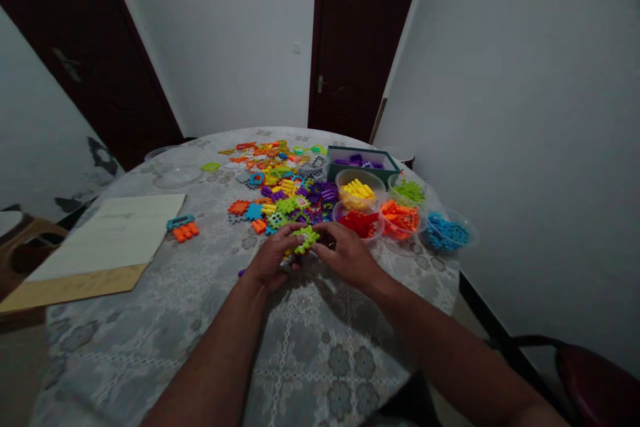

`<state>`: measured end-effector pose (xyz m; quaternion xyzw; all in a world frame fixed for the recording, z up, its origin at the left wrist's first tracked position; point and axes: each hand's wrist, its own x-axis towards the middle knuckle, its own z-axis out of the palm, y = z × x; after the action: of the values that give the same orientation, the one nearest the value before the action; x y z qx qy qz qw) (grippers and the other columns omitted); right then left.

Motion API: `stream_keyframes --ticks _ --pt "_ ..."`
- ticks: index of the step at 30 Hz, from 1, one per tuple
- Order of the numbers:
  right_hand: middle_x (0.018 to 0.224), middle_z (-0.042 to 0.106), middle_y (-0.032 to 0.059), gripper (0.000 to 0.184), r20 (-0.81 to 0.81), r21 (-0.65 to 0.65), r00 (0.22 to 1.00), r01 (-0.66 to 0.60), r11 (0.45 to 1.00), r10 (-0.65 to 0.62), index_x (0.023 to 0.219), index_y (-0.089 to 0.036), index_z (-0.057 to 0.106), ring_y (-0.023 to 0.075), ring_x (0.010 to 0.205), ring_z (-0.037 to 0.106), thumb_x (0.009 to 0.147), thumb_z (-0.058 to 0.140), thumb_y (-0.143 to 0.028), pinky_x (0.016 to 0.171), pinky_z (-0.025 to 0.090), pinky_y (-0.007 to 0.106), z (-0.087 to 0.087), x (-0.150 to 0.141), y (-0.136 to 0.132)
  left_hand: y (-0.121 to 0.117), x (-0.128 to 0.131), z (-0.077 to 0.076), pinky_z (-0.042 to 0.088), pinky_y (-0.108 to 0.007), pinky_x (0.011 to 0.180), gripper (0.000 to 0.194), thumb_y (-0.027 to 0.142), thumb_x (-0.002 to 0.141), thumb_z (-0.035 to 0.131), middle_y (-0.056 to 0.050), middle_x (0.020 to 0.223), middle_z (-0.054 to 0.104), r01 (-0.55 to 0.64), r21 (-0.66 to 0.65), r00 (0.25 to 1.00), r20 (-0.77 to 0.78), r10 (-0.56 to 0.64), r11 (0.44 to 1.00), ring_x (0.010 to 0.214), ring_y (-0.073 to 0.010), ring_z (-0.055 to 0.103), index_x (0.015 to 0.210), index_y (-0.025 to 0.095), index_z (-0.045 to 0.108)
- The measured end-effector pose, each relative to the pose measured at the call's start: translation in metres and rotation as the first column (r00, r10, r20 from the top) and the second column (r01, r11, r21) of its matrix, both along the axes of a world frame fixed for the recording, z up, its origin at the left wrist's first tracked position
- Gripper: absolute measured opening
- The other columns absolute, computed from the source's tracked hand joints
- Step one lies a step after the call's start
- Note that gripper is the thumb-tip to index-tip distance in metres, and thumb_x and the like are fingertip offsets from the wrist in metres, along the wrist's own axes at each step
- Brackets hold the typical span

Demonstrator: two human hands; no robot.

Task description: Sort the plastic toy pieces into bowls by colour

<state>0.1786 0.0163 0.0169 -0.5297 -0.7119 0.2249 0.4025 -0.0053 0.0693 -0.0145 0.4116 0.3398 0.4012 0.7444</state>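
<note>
Between my two hands is a lime-green toothed building-block panel (306, 239), joined to or held with smaller yellow and grey pieces below it. My left hand (274, 257) is closed around its left side, thumb on top. The fingers of my right hand (345, 252) pinch its right edge. Just beyond the hands lies a heap of loose plastic building pieces (287, 204) in green, blue, purple, yellow and orange. A purple bit (242, 273) rests by my left wrist.
Right of the heap stand clear bowls of yellow (357, 189), red (359, 222), orange (401, 218), blue (447, 232) and green pieces (409, 190). Behind them is a dark green box (364, 172) with purple pieces. A paper pad (113, 234) and a blue-orange assembly (183, 228) lie left.
</note>
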Motion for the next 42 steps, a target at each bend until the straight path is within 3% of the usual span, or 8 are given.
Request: stream_keyframes --ticks 15,19,23,27,32,35,38,42 --pt "0.097 0.075 0.0045 0.029 -0.025 0.035 0.990 0.143 0.989 -0.142 0.118 -0.023 0.063 0.0200 0.081 0.071 0.089 0.065 -0.024 0.075 0.057 0.034 0.009 0.022 -0.013 -0.003 0.003 0.005 0.042 -0.018 0.039 0.051 0.024 0.073 0.086 -0.005 0.090 0.071 -0.004 -0.043 1.000 0.023 0.005 0.999 0.057 -0.0120 0.061 0.121 0.017 0.068" --pt "0.105 0.076 0.0079 0.033 0.070 0.207 0.952 0.280 0.938 -0.300 0.122 -0.023 0.065 0.0223 0.085 0.072 0.090 0.063 -0.028 0.080 0.058 0.037 0.031 0.070 -0.006 0.000 0.002 0.000 0.042 -0.018 0.038 0.053 0.023 0.072 0.085 -0.007 0.094 0.072 -0.015 -0.051 1.000 0.015 0.016 0.999 0.059 -0.0130 0.063 0.121 0.018 0.067" --pt "0.107 0.077 0.0105 0.039 0.187 0.358 0.837 0.429 0.829 -0.514 0.124 -0.021 0.067 0.0245 0.087 0.073 0.086 0.062 -0.025 0.082 0.057 0.037 0.049 0.147 0.025 0.001 0.001 -0.003 0.043 -0.019 0.039 0.053 0.024 0.074 0.085 -0.008 0.099 0.072 -0.008 -0.041 0.999 0.034 0.010 0.999 0.064 -0.0141 0.065 0.123 0.019 0.066" --pt "0.106 0.079 0.0146 0.041 0.327 0.372 0.658 0.570 0.733 -0.678 0.123 -0.017 0.068 0.0276 0.089 0.073 0.083 0.063 -0.021 0.085 0.055 0.039 0.049 0.221 0.062 0.000 0.002 -0.001 0.042 -0.018 0.038 0.048 0.025 0.075 0.086 -0.008 0.095 0.072 -0.010 -0.026 0.999 0.034 0.011 1.000 0.063 -0.0136 0.063 0.118 0.018 0.067" --pt "0.110 0.078 0.0180 0.044 0.460 0.358 0.572 0.580 0.732 -0.679 0.124 -0.014 0.070 0.0302 0.093 0.071 0.082 0.063 -0.021 0.090 0.054 0.043 0.040 0.269 0.077 0.000 0.003 0.002 0.042 -0.017 0.037 0.046 0.028 0.073 0.090 -0.006 0.093 0.072 -0.030 -0.035 1.000 0.005 0.030 0.999 0.059 -0.0122 0.062 0.112 0.019 0.068" --pt "0.113 0.076 0.0203 0.038 0.440 0.439 0.558 0.550 0.711 -0.704 0.119 -0.012 0.072 0.0325 0.102 0.069 0.085 0.056 -0.020 0.101 0.051 0.049 0.040 0.266 0.068 0.001 0.003 0.001 0.043 -0.018 0.037 0.047 0.030 0.073 0.090 -0.006 0.091 0.074 -0.029 -0.037 1.000 0.000 0.029 0.999 0.056 -0.0122 0.062 0.113 0.019 0.067" --pt "0.116 0.075 0.0189 0.034 0.347 0.496 0.634 0.501 0.709 -0.691 0.113 -0.014 0.074 0.0318 0.107 0.069 0.089 0.050 -0.020 0.105 0.051 0.050 0.041 0.235 0.050 0.002 0.004 -0.001 0.043 -0.019 0.038 0.049 0.031 0.073 0.090 -0.006 0.091 0.074 -0.014 -0.030 1.000 -0.013 0.014 0.999 0.056 -0.0127 0.063 0.114 0.021 0.066" --pt "0.118 0.076 0.0130 0.028 0.230 0.417 0.849 0.355 0.837 -0.475 0.115 -0.019 0.073 0.0263 0.102 0.072 0.097 0.053 -0.026 0.094 0.057 0.042 0.037 0.158 0.016 0.000 0.005 0.000 0.042 -0.018 0.039 0.052 0.033 0.074 0.090 -0.005 0.090 0.074 -0.007 -0.017 0.999 -0.051 0.006 1.000 0.058 -0.0135 0.063 0.117 0.022 0.064"
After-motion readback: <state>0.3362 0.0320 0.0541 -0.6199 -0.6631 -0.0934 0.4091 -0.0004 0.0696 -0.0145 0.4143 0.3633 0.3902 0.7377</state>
